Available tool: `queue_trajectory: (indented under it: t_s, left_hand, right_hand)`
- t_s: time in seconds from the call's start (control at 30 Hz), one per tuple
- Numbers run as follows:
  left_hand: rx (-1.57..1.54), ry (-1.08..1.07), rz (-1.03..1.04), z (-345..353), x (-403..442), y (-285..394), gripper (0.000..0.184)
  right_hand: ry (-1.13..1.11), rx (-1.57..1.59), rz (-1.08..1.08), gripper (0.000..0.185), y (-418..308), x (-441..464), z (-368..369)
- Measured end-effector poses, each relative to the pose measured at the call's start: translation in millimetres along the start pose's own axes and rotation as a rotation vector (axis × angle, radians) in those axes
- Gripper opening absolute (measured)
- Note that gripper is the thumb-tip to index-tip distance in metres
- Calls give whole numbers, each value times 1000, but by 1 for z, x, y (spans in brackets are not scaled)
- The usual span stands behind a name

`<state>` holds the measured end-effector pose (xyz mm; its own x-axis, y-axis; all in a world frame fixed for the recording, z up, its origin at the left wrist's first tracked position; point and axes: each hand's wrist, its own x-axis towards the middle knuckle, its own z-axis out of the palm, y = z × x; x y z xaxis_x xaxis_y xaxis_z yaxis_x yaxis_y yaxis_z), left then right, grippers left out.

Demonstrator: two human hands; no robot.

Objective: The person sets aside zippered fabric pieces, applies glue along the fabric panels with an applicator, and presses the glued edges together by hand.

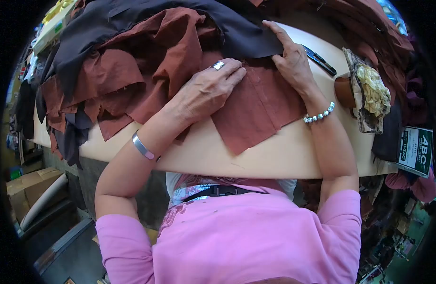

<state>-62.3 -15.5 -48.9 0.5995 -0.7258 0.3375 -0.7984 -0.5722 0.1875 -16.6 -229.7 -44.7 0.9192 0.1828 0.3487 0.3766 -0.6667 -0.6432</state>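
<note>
One reddish-brown piece of cloth [256, 111] lies on the pale table [275, 156], partly under dark cloth [246, 33]. Fingers bent, the left hand [206, 92] rests on it, whether pinching or only pressing is unclear; the right hand [293, 64] spreads thumb from forefinger at the dark cloth's edge, near a cutter [319, 60].

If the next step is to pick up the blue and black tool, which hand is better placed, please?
Right, I would judge: the right hand is just beside the tool, at the dark cloth's edge. The left hand is farther away, over brown cloth.
</note>
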Motion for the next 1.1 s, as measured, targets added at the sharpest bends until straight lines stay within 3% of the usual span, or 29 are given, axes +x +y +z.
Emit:
queue_trajectory:
  t_s: [0.03,0.13,0.3,0.43,0.53,0.63,0.67,0.7,0.77,0.83,0.9,0.97,1.1]
  left_hand:
    - [2,20,-11,1,-1,-1,43]
    - [22,58,-40,8,-3,-1,46]
    - [133,62,-3,11,-2,-2,46]
    - [100,-22,-8,0,0,0,56]
    - [90,-56,25,-3,1,-3,59]
    - [85,-63,17,-4,3,-8,60]
    - [80,-80,-6,-6,5,-8,60]
    - [74,-97,-29,-7,8,-7,60]
    - [52,-73,-31,-8,16,-8,56]
    - [87,-39,-42,-6,24,-10,51]
    - [176,7,-70,-1,31,-14,44]
    - [395,26,-77,5,37,-24,20]
    - [465,170,-124,-4,44,-38,20]
  right_hand:
    - [-46,-7,116,72,-7,1,-2]
    - [-8,54,-44,74,2,6,6]
    - [18,131,-46,79,1,7,6]
    - [39,144,-82,80,4,7,9]
    - [46,88,-88,75,8,7,8]
    - [199,-136,-98,68,5,1,2]
    - [335,-239,-344,59,-4,-4,-3]
    - [313,-162,-383,55,-10,-10,-3]
    - [265,-7,-461,48,-21,-23,-1]
    - [24,172,-349,42,-31,-42,3]
    - [-59,125,-287,40,-30,-53,5]
    - [-87,62,-318,41,-28,-55,7]
    - [-49,-62,-468,40,-29,-55,11]
